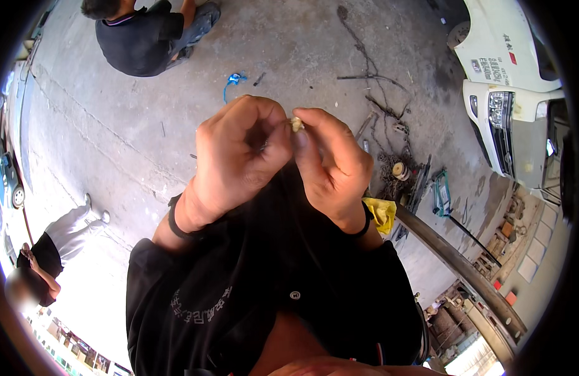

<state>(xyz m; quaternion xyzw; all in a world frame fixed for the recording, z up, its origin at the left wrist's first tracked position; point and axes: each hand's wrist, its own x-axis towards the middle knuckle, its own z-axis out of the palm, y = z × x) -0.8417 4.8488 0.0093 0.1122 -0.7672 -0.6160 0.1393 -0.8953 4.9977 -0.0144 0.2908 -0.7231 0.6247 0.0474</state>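
In front of my chest, a small lumpy pale-yellow piece (297,124) is pinched between the thumb and forefinger of my right hand (333,164). What kind of thing it is, I cannot make out. My left hand (236,150) is closed right beside it, fingers curled and the tips meeting the thumb at the piece's left side. Whether those fingertips also grip the piece or hold something else is hidden. Both hands are raised well above the concrete floor, with a dark band around each wrist.
A person in dark clothes (142,37) sits low at the far left; another person (48,257) stands at the left. Chains (392,172) and metal bars lie at the right, near a yellow bag (381,214), a long beam (436,241) and a white truck (499,119).
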